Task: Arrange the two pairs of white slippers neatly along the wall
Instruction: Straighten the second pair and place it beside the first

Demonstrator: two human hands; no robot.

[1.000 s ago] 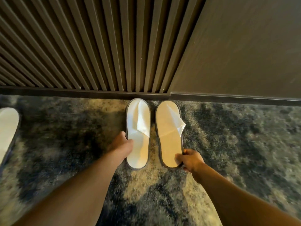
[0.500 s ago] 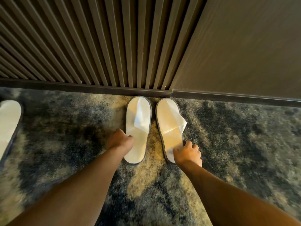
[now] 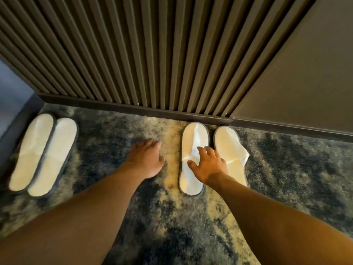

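White slipper pair [image 3: 212, 157] under right hand [image 3: 210, 165], toes at baseboard [image 3: 133, 109]; fingers spread, gripping nothing. Left hand [image 3: 147, 159] open over carpet [image 3: 172, 226]. Second pair [image 3: 42, 155] well left of it.

Dark slatted wall [image 3: 133, 50], smooth panel [image 3: 305, 73] at right, dark baseboard [image 3: 133, 108], mottled grey-cream carpet [image 3: 172, 226].

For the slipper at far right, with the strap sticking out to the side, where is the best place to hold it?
Probably pinch the right slipper by its heel end, coming from the near side. It lies flat, toe at the baseboard, so the heel is free. The loose strap would likely crumple.
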